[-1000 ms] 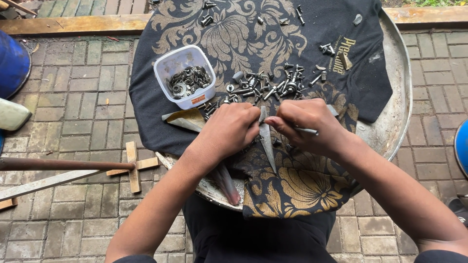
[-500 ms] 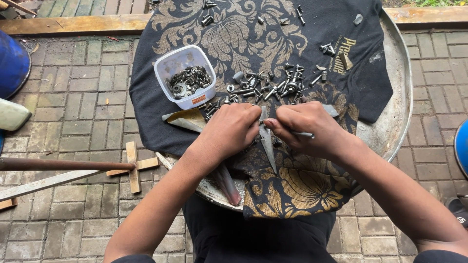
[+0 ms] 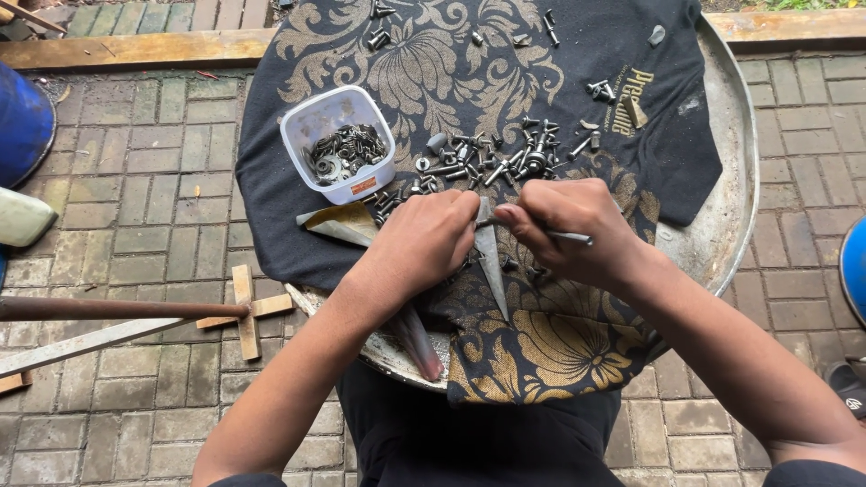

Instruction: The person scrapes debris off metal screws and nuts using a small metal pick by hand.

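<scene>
My left hand (image 3: pixel 424 245) and my right hand (image 3: pixel 566 227) meet over a black cloth with gold patterns (image 3: pixel 469 81) spread on a round metal tray (image 3: pixel 726 207). The right hand pinches a thin metal rod (image 3: pixel 564 236) whose end sticks out to the right. The left hand's fingers are closed at the rod's other end, on something too small to make out. A grey pointed metal piece (image 3: pixel 492 266) lies just below the hands. A heap of loose bolts and screws (image 3: pixel 492 162) sits right beyond my knuckles.
A white plastic tub (image 3: pixel 336 144) of washers and nuts stands left of the heap. A folded scrap of brown paper (image 3: pixel 338 223) lies by my left hand. A wooden cross (image 3: pixel 244 308) and a long rusty bar (image 3: pixel 117 309) lie on the brick paving at left. Blue containers (image 3: pixel 23 126) flank both sides.
Both hands stay together at the same spot; the fingers shift only slightly on the thin rod.
</scene>
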